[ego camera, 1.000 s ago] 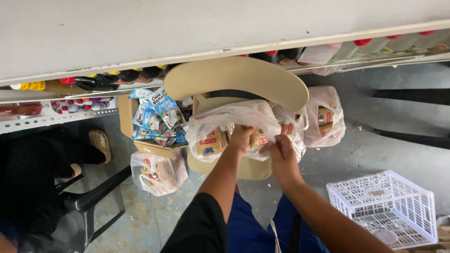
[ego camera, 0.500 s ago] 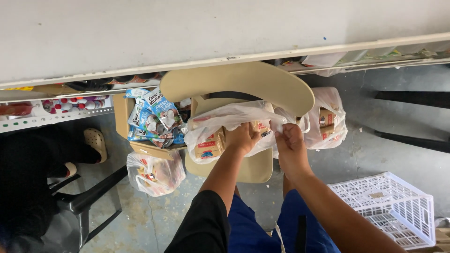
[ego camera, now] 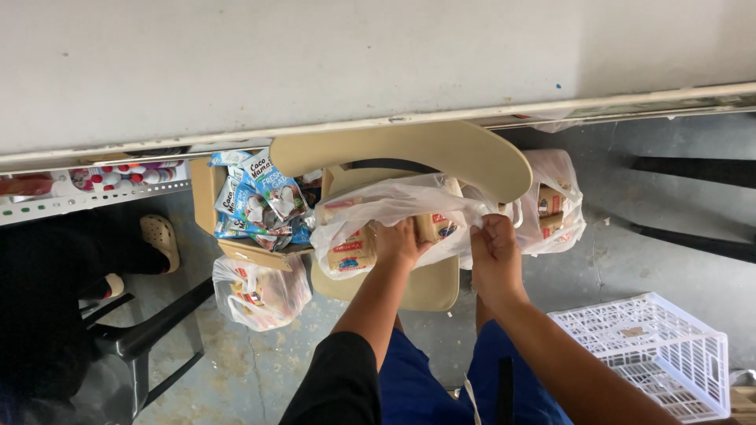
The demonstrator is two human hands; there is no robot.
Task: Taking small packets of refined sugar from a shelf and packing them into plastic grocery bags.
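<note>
While the left hand [ego camera: 398,242] grips the clear plastic bag [ego camera: 378,216] of packets on the tan chair seat [ego camera: 425,287], the right hand [ego camera: 492,248] pinches its twisted neck at the seat's right edge. Both hands' fingers are clenched on plastic. A cardboard box [ego camera: 236,236] of blue sachets sits just beside the seat's left edge.

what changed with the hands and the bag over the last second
The right hand moved up and in, pinching the top of the plastic bag nearer the left hand. The left hand kept its grip on the bag. The bag stayed on the chair; the white crate did not move.
</note>
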